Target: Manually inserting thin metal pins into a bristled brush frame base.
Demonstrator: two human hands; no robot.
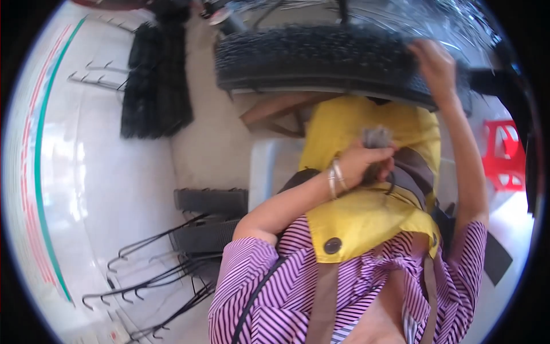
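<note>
My left hand (371, 163) is closed around a small grey bundle (376, 137) over my lap, its ends standing up past the thumb. Blur hides what the bundle is made of. A dark loop hangs just below that hand. Farther away, my right hand (435, 62) reaches to the right end of a long black trough (321, 85). Dark, bristly small pieces (309, 53) fill the trough to its top. The fingers of my right hand are bent together above these pieces, and anything between them is too small to make out. A yellow apron (338, 129) covers my lap.
Behind the trough lies a heap of thin, shiny wire-like pieces (395, 20). Black bristly bundles (154, 86) hang at the left wall beside metal hooks (97, 80). Black hooked racks (154, 281) jut out at lower left. A red plastic stool (505, 155) stands at right.
</note>
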